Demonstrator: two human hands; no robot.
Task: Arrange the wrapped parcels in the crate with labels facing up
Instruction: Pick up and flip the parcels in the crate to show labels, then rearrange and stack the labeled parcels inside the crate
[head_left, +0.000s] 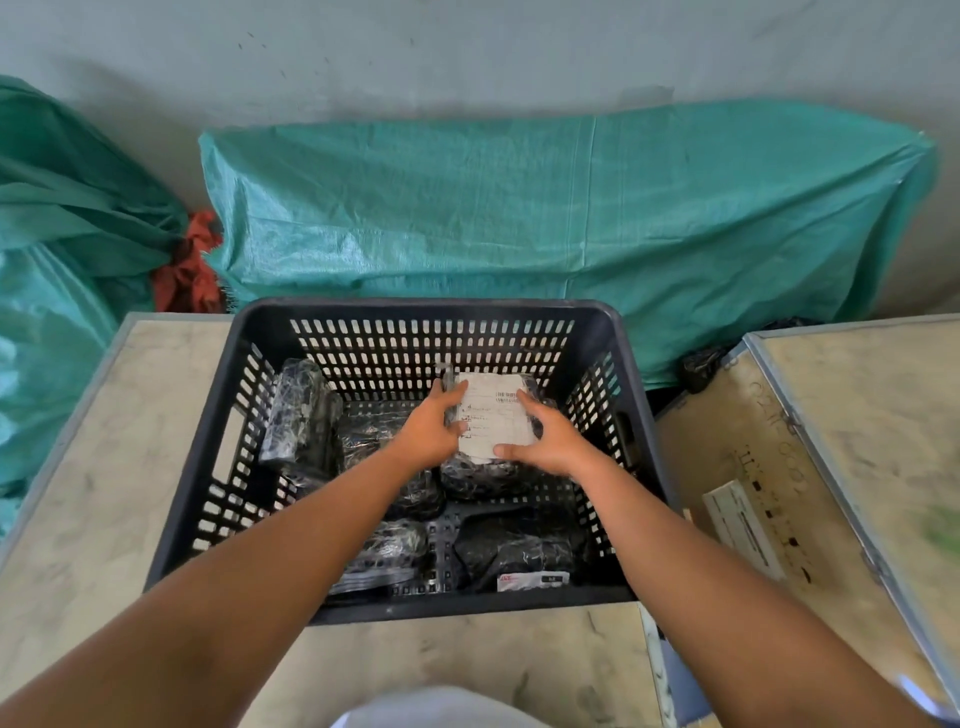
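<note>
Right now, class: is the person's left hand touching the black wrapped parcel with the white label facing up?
Touching. The head view shows the left hand with fingers curled over the left edge of the black wrapped parcel, no gap visible, inside the dark plastic crate.

Storeroom or depot: stencilled wooden crates (779, 467), tarp-covered goods (519, 208), bare wall.

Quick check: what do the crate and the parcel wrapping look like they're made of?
The crate looks like dark moulded plastic, matte, with slotted walls. The parcel held by the left hand and right hand seems wrapped in glossy black plastic film, crinkled and shiny, with a white paper-like label.
</note>
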